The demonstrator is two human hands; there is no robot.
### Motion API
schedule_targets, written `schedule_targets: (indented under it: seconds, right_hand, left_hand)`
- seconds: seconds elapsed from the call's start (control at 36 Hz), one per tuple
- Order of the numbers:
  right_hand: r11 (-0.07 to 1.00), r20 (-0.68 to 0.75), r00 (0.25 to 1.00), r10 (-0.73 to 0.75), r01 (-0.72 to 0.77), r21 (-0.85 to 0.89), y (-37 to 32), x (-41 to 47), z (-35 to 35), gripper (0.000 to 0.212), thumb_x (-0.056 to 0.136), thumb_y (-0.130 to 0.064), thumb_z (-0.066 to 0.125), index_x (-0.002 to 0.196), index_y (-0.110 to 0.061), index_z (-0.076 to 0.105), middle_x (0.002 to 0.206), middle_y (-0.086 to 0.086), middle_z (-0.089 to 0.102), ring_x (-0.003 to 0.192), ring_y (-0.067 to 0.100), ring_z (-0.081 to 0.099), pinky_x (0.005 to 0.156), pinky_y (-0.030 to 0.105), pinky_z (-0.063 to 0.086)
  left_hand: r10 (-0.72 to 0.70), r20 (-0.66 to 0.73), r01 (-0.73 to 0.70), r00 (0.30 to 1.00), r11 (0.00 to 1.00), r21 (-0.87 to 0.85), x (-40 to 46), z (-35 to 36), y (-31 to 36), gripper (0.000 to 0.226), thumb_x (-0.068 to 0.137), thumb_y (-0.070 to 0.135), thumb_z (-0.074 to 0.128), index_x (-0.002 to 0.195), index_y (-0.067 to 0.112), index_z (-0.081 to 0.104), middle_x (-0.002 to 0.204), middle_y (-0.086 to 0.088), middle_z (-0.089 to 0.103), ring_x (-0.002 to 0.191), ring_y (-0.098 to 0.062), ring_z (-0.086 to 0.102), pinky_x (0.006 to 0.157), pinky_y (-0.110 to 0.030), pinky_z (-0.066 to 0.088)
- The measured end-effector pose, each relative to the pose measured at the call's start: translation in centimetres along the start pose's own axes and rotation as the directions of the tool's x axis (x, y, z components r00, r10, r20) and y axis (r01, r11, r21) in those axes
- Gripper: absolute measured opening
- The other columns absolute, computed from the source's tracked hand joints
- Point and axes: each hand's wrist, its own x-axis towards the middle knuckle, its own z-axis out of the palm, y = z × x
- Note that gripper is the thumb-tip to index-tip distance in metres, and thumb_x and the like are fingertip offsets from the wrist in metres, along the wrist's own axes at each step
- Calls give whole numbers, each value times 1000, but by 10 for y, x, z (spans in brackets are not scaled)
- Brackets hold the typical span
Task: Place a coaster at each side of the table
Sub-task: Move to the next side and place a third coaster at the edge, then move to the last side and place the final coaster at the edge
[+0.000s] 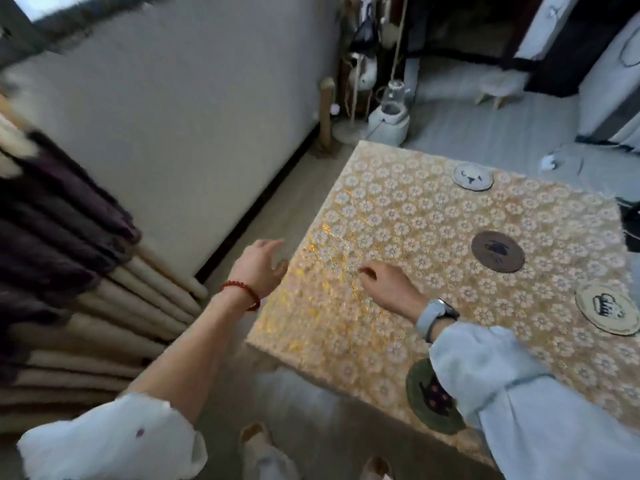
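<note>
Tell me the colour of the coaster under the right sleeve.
Green coaster with a dark figure, in the head view.

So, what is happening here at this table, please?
A person is laying coasters on a table with a flowered cloth. Four are down: a white one at the far edge, a brown one near the middle, a cream one at the right, a green one at the near edge. The left hand and right hand are empty.

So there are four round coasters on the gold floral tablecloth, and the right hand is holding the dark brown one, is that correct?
Not quite. The head view shows the right hand empty, resting on the gold floral tablecloth, apart from the dark brown round coaster. Four coasters is right: a white one, a cream one and a green one partly under the sleeve.
</note>
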Motion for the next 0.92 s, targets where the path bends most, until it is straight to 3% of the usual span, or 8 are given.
schedule_targets:
  seconds: [0.08,0.22,0.39,0.5,0.61,0.75,0.92]
  right_hand:
    - [998,-13,998,-62,62,-5,-51,30,17,27,90,-23,40,105,-12,59,89,7,65,76,23,57,69,38,48]
    - [992,-38,991,-128,127,-28,-141,97,69,27,90,-19,43,109,-11,60,113,15,65,106,32,57,91,37,45]
    - [995,-33,994,-101,101,20,-232,175,148,24,89,-15,47,106,-8,62,114,16,65,108,31,57,91,32,41]
    - [997,-16,999,-36,36,67,-258,216,178,24,88,-14,48,105,-6,63,111,16,66,105,30,58,89,31,42]
    - [995,-14,1000,16,-15,96,-267,256,178,23,88,-13,48,103,-6,63,109,17,67,104,31,58,93,35,44]
    - [984,-89,988,123,-110,137,-256,312,152,23,88,-15,47,101,-9,64,108,11,68,103,28,58,85,26,40]
    - [956,-165,955,247,-213,204,-217,391,102,24,87,-14,44,93,-1,62,94,23,66,93,39,58,82,38,45]
  left_hand:
    - [-28,-59,28,998,1000,-2,-1,-38,-42,41,81,18,58,122,14,53,125,-17,55,113,-32,52,96,-41,43]
    - [-88,-163,85,983,996,-26,11,-102,-132,40,84,19,56,122,11,53,123,-18,56,116,-31,51,99,-35,39]
    - [-154,-133,147,979,987,-63,34,-160,-249,38,86,21,54,123,10,51,126,-16,54,117,-28,49,99,-30,34]
    - [-162,-55,158,985,985,-68,64,-175,-297,39,87,21,52,125,10,49,122,-16,54,113,-29,49,100,-38,38]
    - [-148,-1,147,989,984,-96,114,-175,-314,38,88,22,51,124,11,49,122,-16,54,112,-29,50,100,-36,38]
    - [-24,70,28,997,998,-55,199,-164,-301,39,87,24,50,124,12,50,126,-12,54,117,-25,49,100,-30,35]
    - [131,132,-130,983,991,-18,327,-151,-253,38,86,23,50,122,13,51,125,-13,54,117,-28,50,98,-33,38]
